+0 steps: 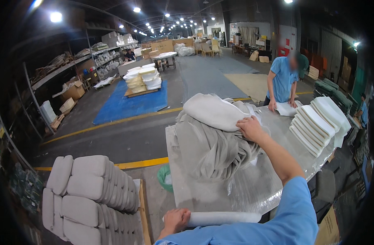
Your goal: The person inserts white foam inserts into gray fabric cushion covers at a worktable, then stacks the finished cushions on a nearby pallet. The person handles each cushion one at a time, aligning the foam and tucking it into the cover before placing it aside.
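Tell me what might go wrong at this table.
The gray fabric pile is heaped high and loose; with the right hand on its top piece, a tug could drag other pieces down.

The white piece by the left hand lies along the near edge of the table, so a bump might knock it off.

The stacked white pads look slanted, though fisheye bending may exaggerate that; they might slide.

no legible writing, no readable labels, numbers or signs
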A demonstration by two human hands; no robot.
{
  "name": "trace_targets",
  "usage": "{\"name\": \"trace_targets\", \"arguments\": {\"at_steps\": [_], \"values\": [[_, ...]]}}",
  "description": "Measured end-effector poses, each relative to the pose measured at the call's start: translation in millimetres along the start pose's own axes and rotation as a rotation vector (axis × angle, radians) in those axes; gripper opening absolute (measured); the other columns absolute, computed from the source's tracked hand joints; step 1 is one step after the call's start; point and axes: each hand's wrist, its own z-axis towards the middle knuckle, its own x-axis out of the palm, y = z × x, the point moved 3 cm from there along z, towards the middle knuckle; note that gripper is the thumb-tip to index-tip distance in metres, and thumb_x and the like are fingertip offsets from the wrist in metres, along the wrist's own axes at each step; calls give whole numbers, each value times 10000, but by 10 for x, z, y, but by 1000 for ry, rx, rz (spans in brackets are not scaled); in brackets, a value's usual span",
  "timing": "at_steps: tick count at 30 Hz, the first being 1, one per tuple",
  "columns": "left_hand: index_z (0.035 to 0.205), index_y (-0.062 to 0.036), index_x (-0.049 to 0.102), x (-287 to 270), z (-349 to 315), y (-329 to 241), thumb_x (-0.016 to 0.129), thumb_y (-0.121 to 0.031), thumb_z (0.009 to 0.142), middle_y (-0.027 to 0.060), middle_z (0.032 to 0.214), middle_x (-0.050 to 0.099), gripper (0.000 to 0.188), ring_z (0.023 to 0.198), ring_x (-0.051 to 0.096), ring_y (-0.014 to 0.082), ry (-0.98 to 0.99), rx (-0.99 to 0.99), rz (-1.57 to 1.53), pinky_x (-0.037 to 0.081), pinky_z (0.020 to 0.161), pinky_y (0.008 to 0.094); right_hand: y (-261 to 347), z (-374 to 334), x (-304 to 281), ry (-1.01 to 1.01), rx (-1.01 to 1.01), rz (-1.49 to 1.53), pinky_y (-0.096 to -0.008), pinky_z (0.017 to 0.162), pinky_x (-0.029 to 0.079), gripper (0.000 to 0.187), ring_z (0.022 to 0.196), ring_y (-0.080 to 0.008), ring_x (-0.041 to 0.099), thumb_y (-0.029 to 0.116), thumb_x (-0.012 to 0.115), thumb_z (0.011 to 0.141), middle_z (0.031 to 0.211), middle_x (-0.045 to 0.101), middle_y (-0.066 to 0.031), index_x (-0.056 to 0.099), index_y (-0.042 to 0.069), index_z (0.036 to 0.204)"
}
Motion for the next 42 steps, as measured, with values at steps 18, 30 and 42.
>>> {"name": "trace_targets", "arguments": {"at_steps": [18,30,42], "values": [[1598,-16,330,-566,1500,-267,837,-114,872,183,1519,516,892,1324,570,305,-471,-145,-1223,527,1043,426,678,1052,-2465,-485,-23,842,-336,795,493,316,825,-170,612,275,592,1061,858,671,-99,673,-30,1058],[1174,-4,691,-2135,1433,-307,707,-137,1007,10,1056,720,214,930,640,92,-476,206,-1271,516,822,268,-429,-769,-1140,157,525,1093,-226,713,418,244,803,-36,509,249,767,945,840,559,80,671,38,1022],[1088,-20,733,-1746,1531,-1375,753,-176,930,65,847,679,222,800,606,133,200,524,-534,496,731,310,1420,-706,-392,333,90,1546,-295,916,516,454,1068,-157,654,117,826,879,1215,705,-57,679,29,1300]]}}
